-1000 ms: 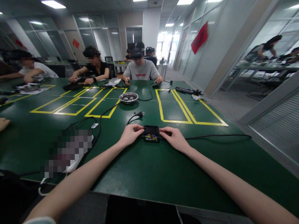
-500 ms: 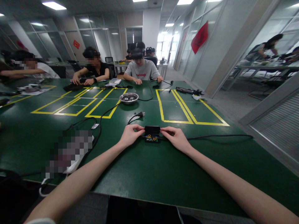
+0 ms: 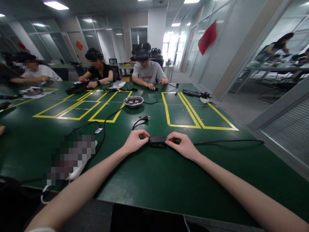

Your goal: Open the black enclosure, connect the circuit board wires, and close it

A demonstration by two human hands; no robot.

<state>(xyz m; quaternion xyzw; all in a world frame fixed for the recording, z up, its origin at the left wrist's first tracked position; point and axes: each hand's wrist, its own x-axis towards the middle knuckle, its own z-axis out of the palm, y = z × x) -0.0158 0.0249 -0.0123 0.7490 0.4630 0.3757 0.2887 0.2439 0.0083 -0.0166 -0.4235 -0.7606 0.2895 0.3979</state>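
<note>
My left hand (image 3: 135, 141) pinches the left end of a black plastic cover (image 3: 157, 139), and my right hand (image 3: 182, 144) pinches its right end. The cover lies tilted over the black case of a power adapter (image 3: 158, 147). Along the near side a narrow gap still shows a little of the circuit board inside. From the adapter's right side a black cable (image 3: 224, 141) runs across the table, partly hidden by my right hand. Just beyond my left hand lies a black plug (image 3: 145, 119) on a short cord.
Farther back stands a metal bowl (image 3: 133, 101) holding small metal parts. A blurred-out object with a white edge (image 3: 78, 169) lies on the left of the green table (image 3: 135, 183). Yellow tape marks the far half. Across the table sit several people, one in a grey shirt (image 3: 147, 72).
The cover has swung down from standing upright at the back of the case and now hides most of the circuit board. Both my hands have stayed at its ends.
</note>
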